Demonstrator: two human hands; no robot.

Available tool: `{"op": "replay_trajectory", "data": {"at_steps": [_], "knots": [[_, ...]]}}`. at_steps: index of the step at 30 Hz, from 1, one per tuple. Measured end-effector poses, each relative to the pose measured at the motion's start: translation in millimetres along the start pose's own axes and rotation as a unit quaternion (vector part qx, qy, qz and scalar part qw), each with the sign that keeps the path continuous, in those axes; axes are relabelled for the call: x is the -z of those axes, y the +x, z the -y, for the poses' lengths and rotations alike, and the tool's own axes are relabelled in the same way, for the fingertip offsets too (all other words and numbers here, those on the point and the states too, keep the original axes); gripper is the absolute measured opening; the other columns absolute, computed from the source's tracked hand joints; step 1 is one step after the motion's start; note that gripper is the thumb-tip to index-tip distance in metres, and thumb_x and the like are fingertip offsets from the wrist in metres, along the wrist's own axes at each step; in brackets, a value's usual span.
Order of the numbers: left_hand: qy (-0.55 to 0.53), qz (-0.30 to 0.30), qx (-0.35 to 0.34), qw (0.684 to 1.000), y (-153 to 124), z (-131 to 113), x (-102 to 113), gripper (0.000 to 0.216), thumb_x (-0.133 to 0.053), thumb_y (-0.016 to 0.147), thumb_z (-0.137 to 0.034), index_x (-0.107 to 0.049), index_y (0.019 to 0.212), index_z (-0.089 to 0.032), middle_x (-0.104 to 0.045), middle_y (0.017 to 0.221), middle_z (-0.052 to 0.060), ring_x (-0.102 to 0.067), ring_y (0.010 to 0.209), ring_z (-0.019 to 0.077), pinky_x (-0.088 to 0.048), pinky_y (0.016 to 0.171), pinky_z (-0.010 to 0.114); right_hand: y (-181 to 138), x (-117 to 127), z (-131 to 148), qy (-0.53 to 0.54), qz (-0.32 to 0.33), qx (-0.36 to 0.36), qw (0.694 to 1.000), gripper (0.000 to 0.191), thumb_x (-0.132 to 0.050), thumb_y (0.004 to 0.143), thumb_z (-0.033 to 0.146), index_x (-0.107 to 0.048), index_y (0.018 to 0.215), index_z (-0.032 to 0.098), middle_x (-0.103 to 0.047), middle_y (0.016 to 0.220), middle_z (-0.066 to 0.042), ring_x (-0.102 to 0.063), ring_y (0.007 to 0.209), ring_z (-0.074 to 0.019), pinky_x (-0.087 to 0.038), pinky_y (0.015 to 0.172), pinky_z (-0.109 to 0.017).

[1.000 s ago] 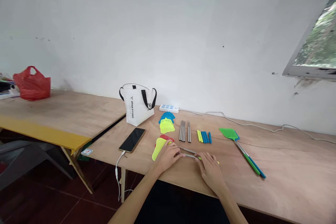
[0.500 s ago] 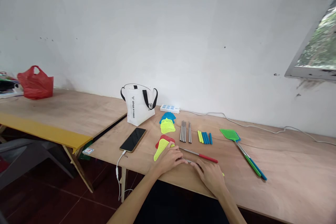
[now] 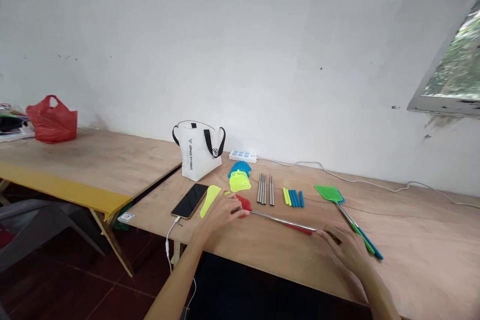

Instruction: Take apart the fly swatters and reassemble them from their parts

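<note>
A yellow fly swatter (image 3: 210, 201) is stretched between my hands, its metal rod (image 3: 279, 219) drawn out long. My left hand (image 3: 221, 211) is closed on it where the rod meets the mesh head. At the other end, my right hand (image 3: 347, 247) is wrapped round the grip, which the fingers mostly hide. Under and behind the rod lies a red fly swatter (image 3: 245, 203), with its handle partly covered. To the right rest a green fly swatter (image 3: 328, 192) and a blue one (image 3: 377, 251), side by side.
Behind the hands lie yellow (image 3: 240, 181) and blue swatter heads (image 3: 240, 167), several metal tubes (image 3: 262, 190), and short yellow and blue grips (image 3: 293, 198). A phone (image 3: 190, 200) on a cable, a white bag (image 3: 198, 155) and a power strip (image 3: 243, 156) stand leftward.
My hands have moved apart, left hand leftward and right hand rightward. The swatter's rod has lengthened between them, and its yellow head has shifted left toward the phone.
</note>
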State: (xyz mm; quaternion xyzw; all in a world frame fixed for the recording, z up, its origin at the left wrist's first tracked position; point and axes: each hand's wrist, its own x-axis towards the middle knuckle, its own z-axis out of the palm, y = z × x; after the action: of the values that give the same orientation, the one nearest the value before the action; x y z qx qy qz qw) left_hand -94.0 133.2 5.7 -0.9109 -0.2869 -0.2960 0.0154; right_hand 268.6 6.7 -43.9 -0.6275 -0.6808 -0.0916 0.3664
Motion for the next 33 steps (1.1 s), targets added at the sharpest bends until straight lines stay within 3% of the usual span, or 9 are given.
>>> {"op": "replay_trajectory", "data": {"at_steps": [5, 8, 15, 21, 27, 33], "knots": [[0.020, -0.013, -0.002, 1.000, 1, -8, 6, 0.053, -0.041, 0.106, -0.053, -0.066, 0.073, -0.021, -0.069, 0.073, -0.001, -0.054, 0.079, 0.0177, -0.031, 0.092, 0.037, 3, 2, -3, 0.031, 0.005, -0.022, 0.999, 0.052, -0.035, 0.101, 0.059, -0.077, 0.089, 0.030, -0.073, 0.072, -0.007, -0.069, 0.070, -0.0271, -0.055, 0.064, -0.040], [0.016, -0.015, 0.000, 1.000, 4, -22, -3, 0.048, -0.045, 0.106, -0.050, -0.066, 0.073, -0.021, -0.070, 0.073, -0.001, -0.054, 0.078, 0.0181, -0.031, 0.091, 0.037, 8, -4, 6, 0.022, 0.026, -0.012, 0.999, 0.053, -0.036, 0.101, 0.060, -0.076, 0.085, 0.030, -0.071, 0.067, -0.005, -0.067, 0.066, -0.0259, -0.052, 0.061, -0.037], [0.057, 0.049, -0.093, 0.993, 16, -59, -39, 0.042, -0.045, 0.106, -0.047, -0.065, 0.079, -0.022, -0.069, 0.077, 0.001, -0.056, 0.084, 0.0195, -0.032, 0.098, 0.039, 2, -53, 63, 0.019, 0.088, 0.066, 0.994, 0.052, -0.032, 0.106, 0.053, -0.068, 0.079, 0.026, -0.073, 0.072, -0.003, -0.069, 0.068, -0.0200, -0.041, 0.061, -0.028], [0.014, 0.084, -0.049, 0.995, 11, -46, -51, 0.045, -0.050, 0.102, -0.053, -0.066, 0.076, -0.020, -0.067, 0.073, 0.000, -0.057, 0.082, 0.0193, -0.032, 0.097, 0.038, -5, -66, 71, -0.056, 0.113, 0.066, 0.990, 0.055, -0.025, 0.108, 0.049, -0.068, 0.084, 0.026, -0.075, 0.075, -0.003, -0.070, 0.069, -0.0201, -0.035, 0.056, -0.028], [-0.058, 0.104, 0.025, 0.993, 2, -36, -75, 0.050, -0.054, 0.097, -0.061, -0.068, 0.073, -0.019, -0.064, 0.072, -0.001, -0.060, 0.078, 0.0172, -0.034, 0.097, 0.037, -5, -64, 74, -0.187, 0.187, 0.088, 0.960, 0.051, -0.024, 0.108, 0.043, -0.072, 0.103, 0.026, -0.077, 0.084, -0.005, -0.071, 0.067, -0.0212, -0.033, 0.055, -0.030], [-0.040, 0.086, 0.001, 0.995, 2, -36, -75, 0.050, -0.051, 0.101, -0.057, -0.066, 0.071, -0.019, -0.065, 0.072, 0.000, -0.058, 0.078, 0.0175, -0.034, 0.093, 0.035, 1, -63, 72, -0.141, 0.206, 0.071, 0.966, 0.049, -0.031, 0.106, 0.050, -0.074, 0.099, 0.027, -0.078, 0.085, -0.005, -0.073, 0.075, -0.0241, -0.039, 0.061, -0.031]]}}
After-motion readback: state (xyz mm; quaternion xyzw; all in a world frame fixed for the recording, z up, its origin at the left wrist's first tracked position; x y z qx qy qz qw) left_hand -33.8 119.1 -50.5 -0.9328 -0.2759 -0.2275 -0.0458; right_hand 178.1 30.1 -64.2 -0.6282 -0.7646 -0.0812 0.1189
